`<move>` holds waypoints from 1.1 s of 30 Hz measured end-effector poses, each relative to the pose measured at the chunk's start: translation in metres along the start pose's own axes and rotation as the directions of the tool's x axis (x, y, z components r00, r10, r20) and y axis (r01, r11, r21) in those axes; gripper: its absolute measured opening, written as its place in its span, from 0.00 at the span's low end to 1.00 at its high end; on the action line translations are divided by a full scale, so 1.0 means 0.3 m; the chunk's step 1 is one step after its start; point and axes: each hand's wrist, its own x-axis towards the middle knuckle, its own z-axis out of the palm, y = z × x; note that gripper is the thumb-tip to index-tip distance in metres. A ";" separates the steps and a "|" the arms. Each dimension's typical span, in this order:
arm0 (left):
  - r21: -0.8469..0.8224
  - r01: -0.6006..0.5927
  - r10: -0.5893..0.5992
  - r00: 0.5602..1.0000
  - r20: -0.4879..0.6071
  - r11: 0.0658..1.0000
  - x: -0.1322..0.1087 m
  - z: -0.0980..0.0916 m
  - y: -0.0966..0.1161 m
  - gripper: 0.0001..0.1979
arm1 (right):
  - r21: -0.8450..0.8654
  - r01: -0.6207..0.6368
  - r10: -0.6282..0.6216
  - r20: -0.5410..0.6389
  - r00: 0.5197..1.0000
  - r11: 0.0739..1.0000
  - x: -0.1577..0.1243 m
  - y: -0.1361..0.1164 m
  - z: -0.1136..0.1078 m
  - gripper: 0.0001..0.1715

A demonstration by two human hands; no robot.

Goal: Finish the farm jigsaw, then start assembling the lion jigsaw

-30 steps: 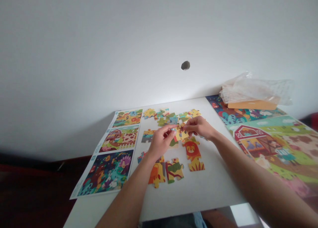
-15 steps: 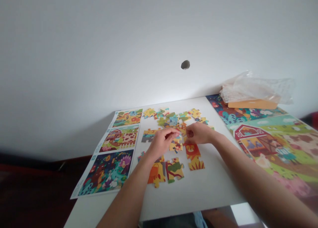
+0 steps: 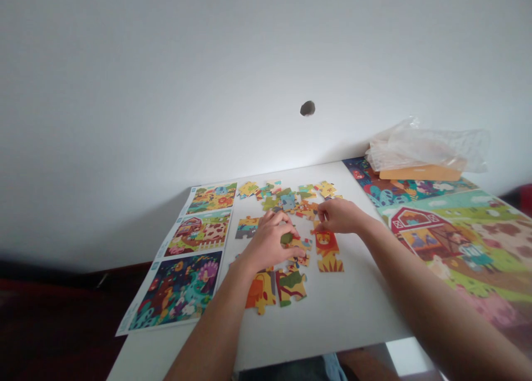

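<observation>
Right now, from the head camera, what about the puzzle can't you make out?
Head view:
The green-patched puzzle piece: the left hand covers most of it, hiding its shape.
Anything beneath that hand: hidden by the palm.
The lion puzzle piece: the right hand is right at its top edge, so whether they touch cannot be told.
The barn poster: cut off by the picture's right edge.
The far puzzle pieces: too small to read their pictures.

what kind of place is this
Probably a room in a home or a play space, going by the plain white table, the plain wall, and children's jigsaw pieces beside picture sheets.
</observation>
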 end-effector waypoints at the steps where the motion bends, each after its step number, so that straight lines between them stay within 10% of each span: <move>1: -0.001 0.003 -0.003 0.999 0.032 1.000 -0.001 0.000 0.002 0.19 | -0.002 -0.003 0.003 -0.001 1.000 1.000 -0.001 0.002 -0.002 0.15; 13: 0.077 0.054 -0.049 0.996 -0.069 0.996 0.002 0.030 -0.027 0.14 | 0.016 0.017 -0.018 0.074 0.997 1.000 0.000 -0.003 -0.006 0.18; 18: 0.045 0.006 -0.006 1.000 0.003 0.999 -0.003 0.022 -0.008 0.26 | 0.027 0.013 -0.015 0.068 0.998 1.000 -0.004 -0.005 -0.013 0.19; 33: 0.022 -0.088 0.086 0.992 0.098 0.996 -0.015 -0.010 0.012 0.19 | 0.033 -0.040 0.039 0.041 0.998 0.999 -0.005 0.002 -0.017 0.17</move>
